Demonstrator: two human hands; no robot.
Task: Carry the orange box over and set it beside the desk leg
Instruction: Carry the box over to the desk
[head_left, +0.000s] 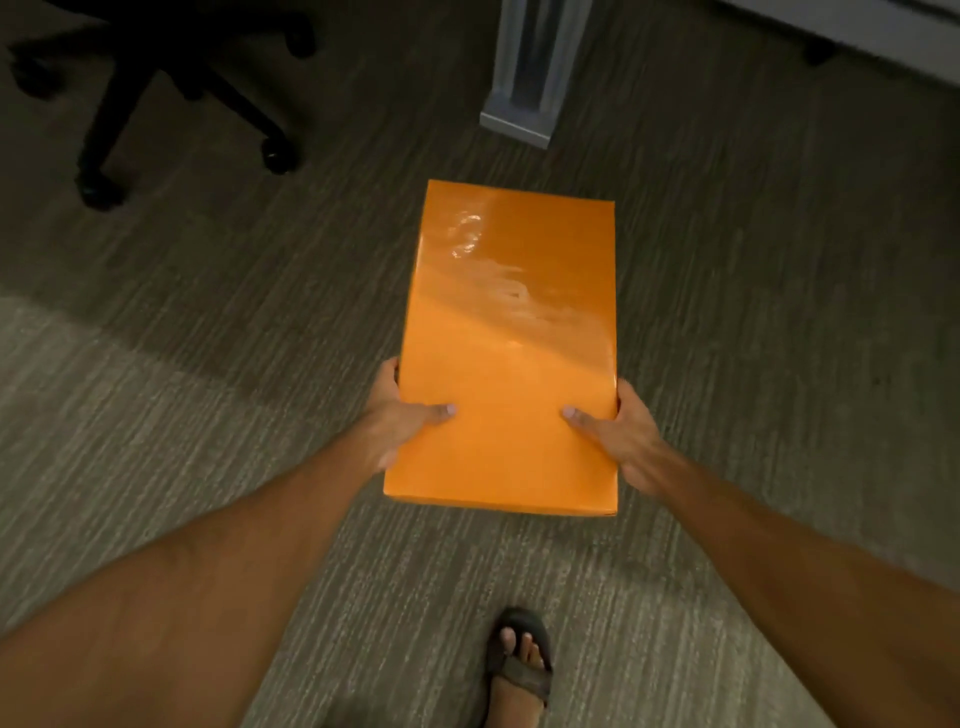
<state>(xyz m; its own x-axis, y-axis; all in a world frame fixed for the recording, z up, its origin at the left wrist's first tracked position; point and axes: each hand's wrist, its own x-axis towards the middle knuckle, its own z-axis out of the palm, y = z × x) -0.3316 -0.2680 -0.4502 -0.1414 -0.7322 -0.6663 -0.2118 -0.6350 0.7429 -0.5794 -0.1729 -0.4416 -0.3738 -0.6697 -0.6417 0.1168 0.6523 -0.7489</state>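
foot: sandalled foot (519, 667) at bottom centre of the frame, on the carpet (156, 415).
left hand: left hand (402, 421) clamped on the box's left edge, thumb flat on top, fingers wrapped under and out of sight.
right hand: right hand (621, 434) mirrors it on the right edge, thumb on top, fingers hidden below.
box: orange box (511, 338) mid-frame, long axis pointing up-frame; gripped at the near end only. Can't tell if it's off the carpet or resting on it.
leg: grey desk leg (524, 78) top centre, apart from the box's far edge, bare carpet between.
chair: black chair base (171, 88) upper left, well apart from the box.
step: looks like late carry, placing not done.
risk 1: glossy top plus near-end grip, so the far end could droop or slip out of the thumbs.
risk 2: far edge could knock the leg's foot plate if pushed straight ahead; needs an offset to land beside it.
risk 3: the foot is close under the near edge, a bad spot if the box drops.
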